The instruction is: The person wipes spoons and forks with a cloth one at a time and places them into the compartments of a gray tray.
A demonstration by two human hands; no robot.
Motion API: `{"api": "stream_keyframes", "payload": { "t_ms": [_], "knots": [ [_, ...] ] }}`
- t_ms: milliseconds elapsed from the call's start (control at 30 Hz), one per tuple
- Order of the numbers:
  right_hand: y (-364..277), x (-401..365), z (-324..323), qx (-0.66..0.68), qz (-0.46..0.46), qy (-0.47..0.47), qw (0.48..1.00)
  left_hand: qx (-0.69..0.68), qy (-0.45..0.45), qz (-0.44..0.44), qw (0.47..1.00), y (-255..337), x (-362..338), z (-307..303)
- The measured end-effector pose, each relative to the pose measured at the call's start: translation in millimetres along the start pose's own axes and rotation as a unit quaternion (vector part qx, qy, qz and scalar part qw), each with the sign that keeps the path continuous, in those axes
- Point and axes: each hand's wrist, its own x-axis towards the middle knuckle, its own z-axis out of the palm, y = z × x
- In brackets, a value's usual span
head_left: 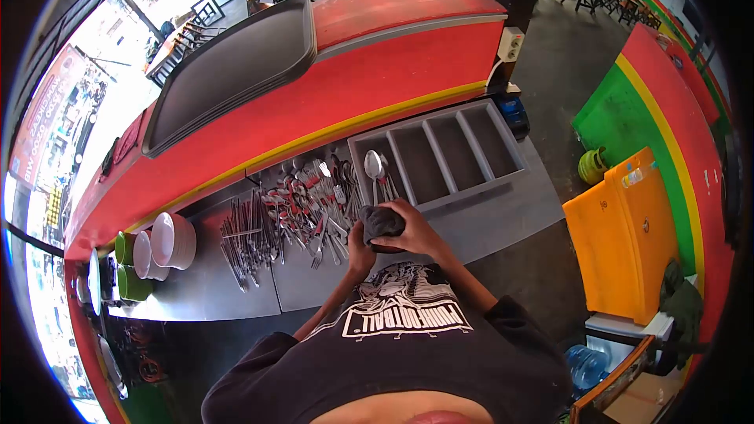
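A bunched dark grey cloth [382,222] is between my two hands, close in front of my chest. My left hand [360,251] is closed on its left side, and my right hand [414,229] wraps it from the right. Whether something is inside the cloth is hidden. Just beyond lies a grey cutlery tray [457,196] with several compartments. Spoons [374,165] lie in its leftmost compartment, their lower ends partly covered by my hands. Left of the tray spreads a loose pile of forks and spoons [310,200], some with red handles.
Further left on the metal counter [212,286] are chopstick-like sticks [242,239], stacked white bowls [174,239] and green cups [133,283]. A red ledge [408,55] carrying black trays [236,71] rises behind. An orange bin-like cabinet [616,235] stands at right.
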Motion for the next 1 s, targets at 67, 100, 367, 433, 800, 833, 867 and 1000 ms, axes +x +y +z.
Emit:
{"api": "stream_keyframes", "payload": {
  "t_ms": [67, 100, 367, 433, 800, 833, 867, 1000],
  "knots": [
    [7.4, -2.5, 0.4, 0.017, 0.008, -0.005, 1.0, 0.011, -0.025, 0.008, 1.0, 7.2, 1.9, -1.7],
    [10.5, -5.7, 2.0, 0.027, 0.014, -0.008, 1.0, 0.037, -0.024, 0.009, 0.999, 14.3, -1.7, -1.6],
    [12.3, -5.3, 12.0, 0.053, -0.009, 0.023, 0.998, 0.043, -0.026, 0.023, 0.998, 37.2, -5.8, -4.3],
    [10.5, -3.8, 14.7, 0.071, -0.001, 0.028, 0.997, 0.046, -0.012, 0.027, 0.999, 25.5, -4.8, -4.7],
    [20.1, 4.8, 8.3, 0.033, 0.033, 0.144, 0.988, -0.11, -0.099, -0.033, 0.988, 34.8, -18.5, -1.8],
    [8.2, 6.6, 4.0, 0.027, 0.027, 0.154, 0.987, -0.12, -0.105, -0.032, 0.987, 36.7, -18.4, -0.6],
    [-6.1, 6.9, -1.6, 0.022, 0.021, 0.164, 0.986, -0.117, -0.112, -0.023, 0.986, 35.5, -18.8, -0.2],
    [-73.4, 15.3, -20.3, 0.12, 0.012, 0.16, 0.98, -0.136, -0.126, 0.009, 0.983, 29.3, -13.2, 0.4]
  ]
}}
